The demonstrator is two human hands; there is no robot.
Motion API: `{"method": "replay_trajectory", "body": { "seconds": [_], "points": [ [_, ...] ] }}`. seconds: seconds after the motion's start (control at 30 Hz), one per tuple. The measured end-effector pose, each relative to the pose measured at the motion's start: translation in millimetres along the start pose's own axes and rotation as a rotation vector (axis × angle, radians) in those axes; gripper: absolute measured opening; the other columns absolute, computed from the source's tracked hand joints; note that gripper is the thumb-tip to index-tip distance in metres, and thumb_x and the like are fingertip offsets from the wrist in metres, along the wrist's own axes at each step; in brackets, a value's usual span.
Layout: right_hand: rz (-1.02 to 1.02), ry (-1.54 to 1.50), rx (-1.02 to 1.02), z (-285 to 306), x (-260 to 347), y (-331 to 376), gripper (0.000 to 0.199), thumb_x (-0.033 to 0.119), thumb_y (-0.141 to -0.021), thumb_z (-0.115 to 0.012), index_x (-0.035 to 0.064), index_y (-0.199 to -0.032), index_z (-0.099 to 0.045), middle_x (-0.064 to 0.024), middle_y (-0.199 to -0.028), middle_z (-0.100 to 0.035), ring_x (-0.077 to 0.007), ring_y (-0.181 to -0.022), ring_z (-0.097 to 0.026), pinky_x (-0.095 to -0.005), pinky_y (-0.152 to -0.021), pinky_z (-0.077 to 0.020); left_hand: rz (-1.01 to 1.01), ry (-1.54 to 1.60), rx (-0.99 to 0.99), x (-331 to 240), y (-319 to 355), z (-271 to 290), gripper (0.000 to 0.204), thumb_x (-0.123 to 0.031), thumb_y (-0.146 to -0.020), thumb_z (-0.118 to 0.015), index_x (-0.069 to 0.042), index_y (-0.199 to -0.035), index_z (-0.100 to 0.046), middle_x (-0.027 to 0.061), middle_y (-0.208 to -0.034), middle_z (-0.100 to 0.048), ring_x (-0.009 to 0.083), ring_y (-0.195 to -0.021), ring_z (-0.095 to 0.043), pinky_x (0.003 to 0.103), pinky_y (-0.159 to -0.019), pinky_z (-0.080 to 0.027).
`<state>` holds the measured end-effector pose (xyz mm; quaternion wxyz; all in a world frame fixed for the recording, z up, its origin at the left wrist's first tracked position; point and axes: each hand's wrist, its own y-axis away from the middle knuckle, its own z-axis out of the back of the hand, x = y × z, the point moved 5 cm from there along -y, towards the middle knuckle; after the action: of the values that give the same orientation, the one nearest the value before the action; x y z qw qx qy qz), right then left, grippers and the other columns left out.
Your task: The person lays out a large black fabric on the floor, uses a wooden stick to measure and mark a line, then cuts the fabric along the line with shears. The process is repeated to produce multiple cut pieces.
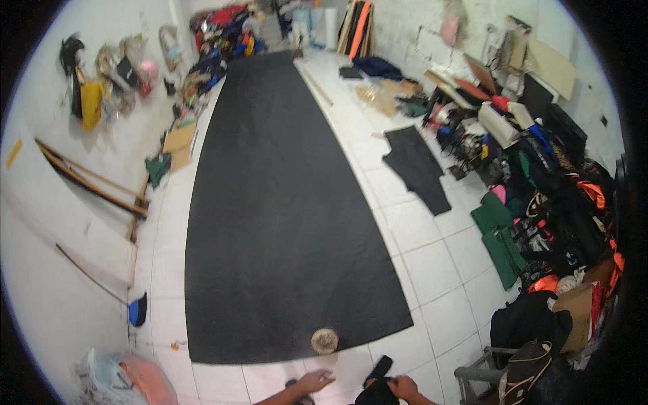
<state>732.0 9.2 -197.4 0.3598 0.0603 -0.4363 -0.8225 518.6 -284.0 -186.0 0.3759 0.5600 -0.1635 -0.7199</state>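
A long sheet of black fabric lies flat, running from near my feet to the far end of the room. On its near edge rests a round, pale, mottled disc; its kind is unclear. My left hand hovers just below that edge, fingers stretched to the right and holding nothing visible. To its right, my right hand is closed at the edge of a black cloth, partly cut off by the lower frame edge. A dark shoe shows just above the cloth.
Black cut fabric lies on white floor tiles right of the sheet. Green folded cloth borders a big heap of clothes and bags along the right wall. A grey frame stands near right; plastic bags sit near left.
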Motion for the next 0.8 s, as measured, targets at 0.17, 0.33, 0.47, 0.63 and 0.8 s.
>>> {"method": "replay_trajectory", "body": {
  "seconds": [0.17, 0.33, 0.47, 0.63, 0.8],
  "points": [
    [0.024, -0.357, -0.105, 7.6, -130.5, 60.5, 0.052, 0.046, -0.092, -0.059, -0.0028, -0.108, -0.069, -0.0278, -0.107, -0.068, -0.0432, -0.105, -0.063, -0.0493, -0.092, -0.0491, 0.314, -0.139, 0.025, 79.4, 44.9, 21.5, 0.058, -0.05, -0.086, -0.07, -0.005, -0.123, -0.064, 0.0229, -0.124, -0.062, 0.0409, -0.119, -0.054, 0.049, -0.104, -0.041],
    [-0.054, -0.592, -0.068, 0.2, -282.5, 62.6, 0.033, 0.032, -0.093, -0.065, -0.0004, -0.097, -0.069, -0.0193, -0.083, -0.066, -0.0326, -0.085, -0.062, -0.0492, -0.085, -0.0499, 0.86, -0.107, -0.129, 47.0, 56.8, 122.2, 0.057, -0.05, -0.09, -0.066, -0.005, -0.126, -0.064, 0.0195, -0.118, -0.066, 0.0349, -0.111, -0.06, 0.044, -0.098, -0.046],
    [0.553, -0.212, -0.538, 65.4, -372.4, 3.3, 0.041, 0.038, -0.095, -0.061, 0.0046, -0.072, -0.066, -0.0184, -0.077, -0.064, -0.031, -0.07, -0.059, -0.0477, -0.073, -0.05, 0.883, 0.001, -0.191, -32.7, -23.3, 138.4, 0.057, -0.05, -0.093, -0.063, -0.005, -0.128, -0.064, 0.0168, -0.114, -0.069, 0.03, -0.104, -0.066, 0.04, -0.093, -0.051],
    [-0.187, -0.337, -0.246, 307.5, -321.8, -99.9, 0.051, 0.051, -0.088, -0.062, 0.0024, -0.101, -0.072, -0.0206, -0.106, -0.071, -0.0372, -0.103, -0.066, -0.0482, -0.088, -0.0533, 0.403, 0.171, -0.34, -260.2, -131.8, 118.9, 0.053, -0.042, -0.094, -0.064, -0.002, -0.129, -0.064, 0.0169, -0.128, -0.066, 0.0275, -0.117, -0.063, 0.037, -0.099, -0.049],
    [-0.068, -0.541, -0.507, 446.6, -283.6, -211.6, 0.044, 0.042, -0.087, -0.07, 0.0017, -0.104, -0.072, -0.0171, -0.101, -0.072, -0.031, -0.095, -0.069, -0.0404, -0.085, -0.0543, 0.442, 0.161, -0.192, -293.6, -235.4, 123.3, 0.061, -0.046, -0.091, -0.066, -0.002, -0.133, -0.061, 0.0169, -0.137, -0.06, 0.0295, -0.125, -0.058, 0.039, -0.104, -0.045]
  ]
}}
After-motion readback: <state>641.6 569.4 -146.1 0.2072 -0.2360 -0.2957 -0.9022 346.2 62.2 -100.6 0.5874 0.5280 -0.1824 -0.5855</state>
